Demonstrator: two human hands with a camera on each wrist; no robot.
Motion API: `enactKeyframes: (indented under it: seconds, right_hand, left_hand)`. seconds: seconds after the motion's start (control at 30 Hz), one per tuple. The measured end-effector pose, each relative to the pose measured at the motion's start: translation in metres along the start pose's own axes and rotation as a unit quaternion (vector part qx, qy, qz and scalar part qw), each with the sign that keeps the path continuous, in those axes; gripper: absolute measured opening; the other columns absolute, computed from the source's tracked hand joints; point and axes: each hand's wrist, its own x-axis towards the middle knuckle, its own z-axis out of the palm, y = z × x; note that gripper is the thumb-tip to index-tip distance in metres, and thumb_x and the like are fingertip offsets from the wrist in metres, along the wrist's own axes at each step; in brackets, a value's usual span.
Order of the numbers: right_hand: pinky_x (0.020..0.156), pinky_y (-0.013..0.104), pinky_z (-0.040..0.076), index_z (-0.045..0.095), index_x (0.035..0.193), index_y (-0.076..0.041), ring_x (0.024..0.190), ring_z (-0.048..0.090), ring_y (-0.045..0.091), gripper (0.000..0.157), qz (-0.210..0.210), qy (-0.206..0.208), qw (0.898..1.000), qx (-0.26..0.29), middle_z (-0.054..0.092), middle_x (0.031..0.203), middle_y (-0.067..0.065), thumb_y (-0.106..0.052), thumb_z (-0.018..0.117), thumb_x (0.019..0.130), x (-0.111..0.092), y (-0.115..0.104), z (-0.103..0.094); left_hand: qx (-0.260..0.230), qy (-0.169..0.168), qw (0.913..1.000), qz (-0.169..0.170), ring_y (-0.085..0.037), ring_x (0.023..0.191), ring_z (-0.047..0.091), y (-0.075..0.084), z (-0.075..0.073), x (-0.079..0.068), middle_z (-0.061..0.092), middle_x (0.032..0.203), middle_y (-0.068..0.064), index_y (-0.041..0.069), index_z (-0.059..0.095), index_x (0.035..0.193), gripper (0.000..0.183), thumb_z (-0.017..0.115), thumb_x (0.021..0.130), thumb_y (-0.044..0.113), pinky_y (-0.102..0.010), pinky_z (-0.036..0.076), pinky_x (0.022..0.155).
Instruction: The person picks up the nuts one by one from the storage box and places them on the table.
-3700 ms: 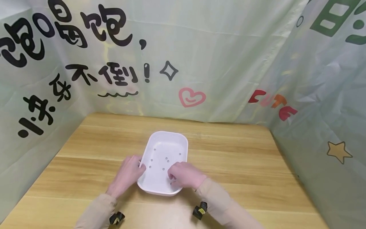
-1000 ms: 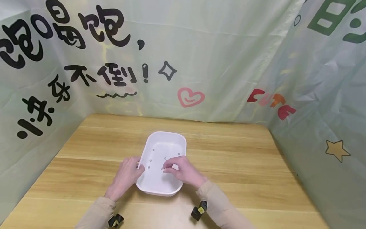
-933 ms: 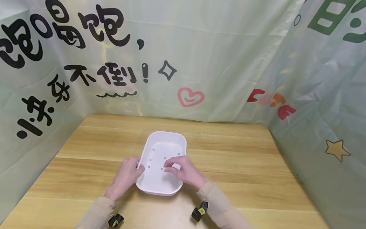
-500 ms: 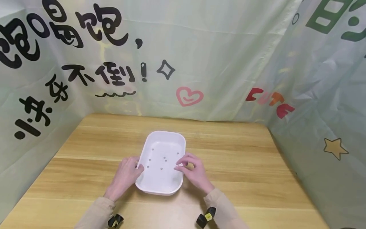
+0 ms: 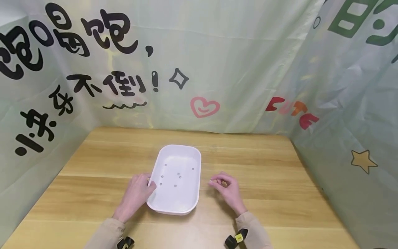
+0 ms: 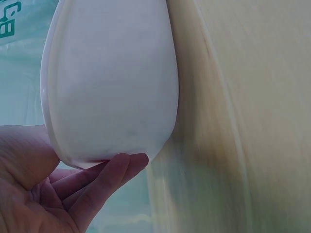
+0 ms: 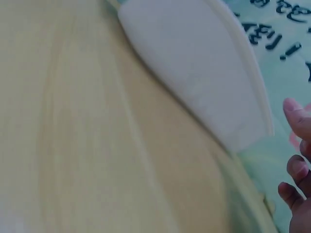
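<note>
A white rectangular tray (image 5: 178,200) with rounded corners lies on the table. Several tiny grey ring-like pieces (image 5: 175,186) are scattered over its floor. My left hand (image 5: 135,193) grips the tray's left side, thumb over the rim and fingers outside; the left wrist view shows the fingertips against the outer wall (image 6: 116,87). My right hand (image 5: 228,190) is above the table, to the right of the tray and apart from it. Thumb and forefinger meet at the tips, with a tiny pale thing (image 5: 214,181) between them, too small to name.
The wooden table (image 5: 264,180) extends on both sides of the tray. Printed cloth walls (image 5: 236,76) enclose it at the back, left and right. Each forearm wears a small black camera mount (image 5: 236,238).
My right hand has lifted out of the tray and moved right, past its edge. The left hand keeps its grip. The pieces seen in the tray stay in the same arrangement.
</note>
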Motion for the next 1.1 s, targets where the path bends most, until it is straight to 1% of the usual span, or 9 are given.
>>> enactKeyframes:
  seconds: [0.13,0.2,0.3,0.47,0.7,0.9,1.0,1.1]
  right_hand:
    - [0.063,0.016,0.044,0.075,0.093,0.004,0.066,0.047,0.001,0.018,0.042,-0.002,0.998,-0.045,0.054,0.071,-0.003,-0.003,0.081,0.078,-0.001,0.01,-0.007]
    - [0.061,0.017,0.043,0.075,0.092,0.002,0.065,0.046,0.0,0.017,0.048,-0.005,0.997,-0.067,0.054,0.069,-0.003,-0.003,0.081,0.077,-0.002,0.015,-0.01]
    - [0.061,0.017,0.041,0.077,0.089,-0.003,0.064,0.045,0.0,0.014,0.046,-0.013,0.993,-0.104,0.053,0.067,-0.004,-0.005,0.083,0.076,-0.002,0.019,-0.013]
    - [0.06,0.017,0.039,0.078,0.084,-0.01,0.063,0.044,-0.001,0.01,0.028,-0.031,0.989,-0.143,0.053,0.066,-0.006,-0.007,0.083,0.077,-0.001,0.022,-0.015]
    - [0.057,0.017,0.036,0.079,0.083,-0.009,0.061,0.043,0.001,0.007,0.017,-0.04,0.982,-0.183,0.052,0.063,-0.007,-0.005,0.081,0.078,0.0,0.021,-0.014]
    - [0.056,0.017,0.036,0.08,0.084,-0.008,0.058,0.042,0.001,0.004,0.006,-0.045,0.976,-0.211,0.053,0.061,-0.009,-0.007,0.081,0.08,0.001,0.021,-0.013]
    - [0.056,0.017,0.036,0.081,0.085,-0.008,0.058,0.043,0.001,0.004,0.011,-0.048,0.975,-0.215,0.054,0.06,-0.008,-0.007,0.081,0.081,0.001,0.021,-0.014]
    - [0.056,0.017,0.038,0.081,0.086,-0.008,0.058,0.045,0.001,0.005,0.023,-0.051,0.975,-0.214,0.06,0.063,-0.007,-0.008,0.08,0.081,0.0,0.021,-0.014]
  left_hand:
    - [0.002,0.0,1.0,0.0,-0.013,0.06,0.063,-0.001,0.0,0.0,0.075,0.086,-0.02,-0.007,0.073,0.106,0.027,0.058,0.085,0.001,-0.023,0.049,0.049]
    - [0.002,-0.002,1.0,-0.001,-0.013,0.06,0.063,-0.001,0.001,0.001,0.075,0.086,-0.021,-0.007,0.073,0.106,0.027,0.058,0.085,0.001,-0.023,0.049,0.049]
    - [0.002,-0.003,1.0,-0.006,-0.014,0.06,0.063,-0.002,0.001,0.001,0.075,0.087,-0.021,-0.007,0.072,0.107,0.028,0.058,0.085,0.001,-0.023,0.049,0.049]
    - [0.004,-0.001,1.0,-0.009,-0.014,0.06,0.063,-0.002,0.001,0.001,0.076,0.087,-0.022,-0.007,0.073,0.107,0.028,0.058,0.085,0.002,-0.023,0.049,0.049]
    - [0.011,0.002,0.9999,-0.006,-0.013,0.057,0.059,-0.002,0.0,0.001,0.075,0.083,-0.019,-0.005,0.073,0.103,0.025,0.058,0.085,0.002,-0.025,0.046,0.048]
    - [0.011,0.001,0.9999,-0.004,-0.013,0.055,0.057,-0.001,-0.002,0.002,0.075,0.081,-0.019,-0.006,0.072,0.106,0.027,0.058,0.086,0.003,-0.024,0.045,0.046]
    - [0.01,-0.001,0.9999,-0.005,-0.013,0.057,0.059,0.0,-0.002,0.001,0.075,0.085,-0.021,-0.006,0.072,0.107,0.027,0.058,0.086,0.003,-0.024,0.046,0.047]
    - [0.009,-0.004,0.9999,-0.007,-0.014,0.058,0.061,0.001,-0.002,0.001,0.076,0.088,-0.022,-0.006,0.072,0.107,0.027,0.058,0.086,0.002,-0.024,0.047,0.048]
